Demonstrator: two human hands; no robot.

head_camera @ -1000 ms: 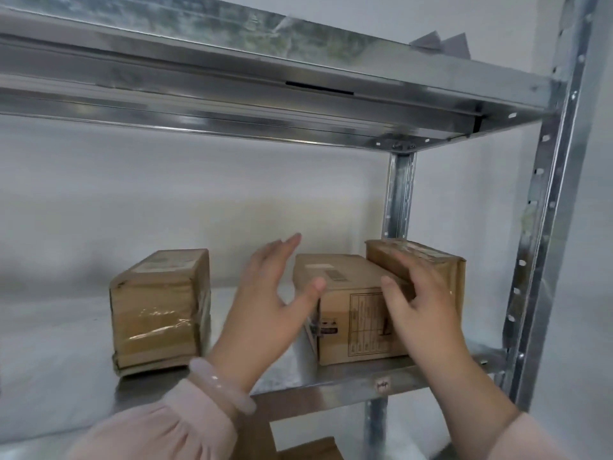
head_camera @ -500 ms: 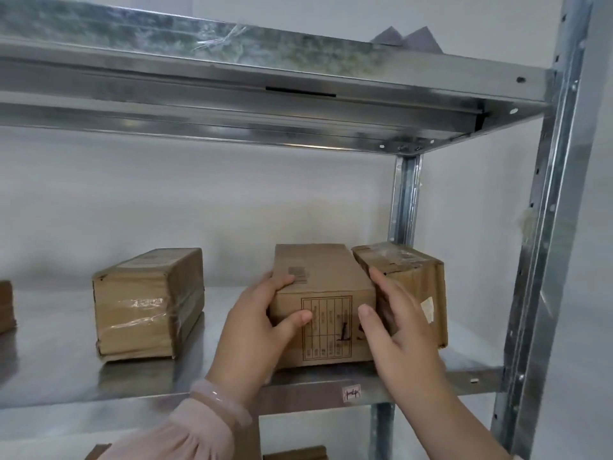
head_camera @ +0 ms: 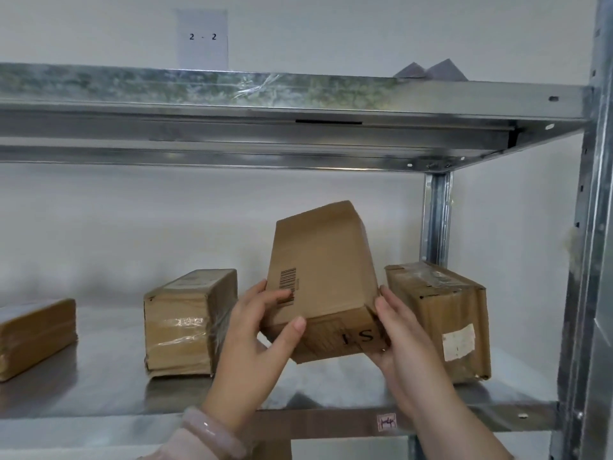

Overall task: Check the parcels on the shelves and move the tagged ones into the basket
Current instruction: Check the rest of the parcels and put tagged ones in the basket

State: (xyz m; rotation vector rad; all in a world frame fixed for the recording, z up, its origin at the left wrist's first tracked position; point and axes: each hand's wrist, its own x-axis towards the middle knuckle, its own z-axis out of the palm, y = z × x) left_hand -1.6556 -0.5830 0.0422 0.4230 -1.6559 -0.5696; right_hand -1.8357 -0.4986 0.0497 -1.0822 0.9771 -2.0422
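A brown cardboard parcel [head_camera: 323,267] with a barcode on its top face is lifted off the metal shelf [head_camera: 99,386] and tilted, far end up. My left hand [head_camera: 255,346] grips its left near corner, thumb on the front face. My right hand [head_camera: 404,340] holds its right near corner from beside and below. A taped parcel [head_camera: 185,323] stands on the shelf to the left. Another taped parcel [head_camera: 441,317] with a pale label stands to the right. No basket is in view.
A further parcel [head_camera: 33,336] lies at the far left of the shelf. The upper shelf [head_camera: 298,104] hangs close above, with a paper sign reading 2-2 [head_camera: 202,38] on the wall. Steel uprights [head_camera: 590,260] bound the right side. A small sticker [head_camera: 386,422] marks the shelf's front edge.
Both hands closed on the middle parcel, then raised it off the shelf and tipped its far end upward. The view shifted up and left.
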